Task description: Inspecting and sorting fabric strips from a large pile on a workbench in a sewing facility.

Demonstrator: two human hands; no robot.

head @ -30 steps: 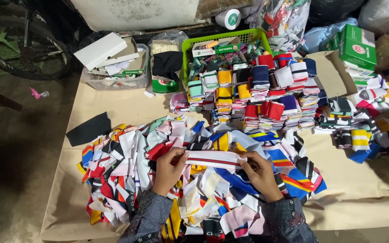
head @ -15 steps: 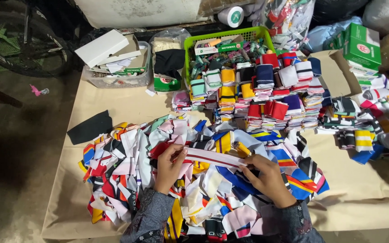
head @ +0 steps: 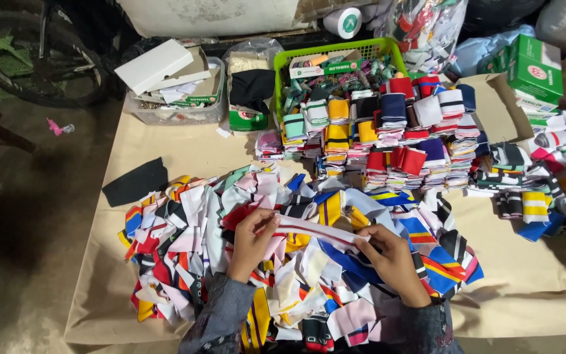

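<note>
A white knitted strip with a thin red stripe (head: 316,229) is stretched between my two hands above a loose heap of multicoloured fabric strips (head: 185,236). My left hand (head: 251,241) pinches its left end and my right hand (head: 393,262) pinches its right end. Both dark patterned sleeves come in from the bottom edge. Behind the heap stand neat folded stacks of strips (head: 394,137) in red, yellow, navy and white.
Brown paper (head: 185,147) covers the floor under everything. A green basket (head: 283,62) with small items, a clear tub with a white box (head: 158,65), a black fabric piece (head: 135,182), green cartons (head: 535,65) and more striped bundles (head: 532,196) lie around. A bicycle wheel (head: 27,56) is at top left.
Both hands have kept hold of the white strip; it has shifted slightly and tilted down to the right, with the right hand a little lower.
</note>
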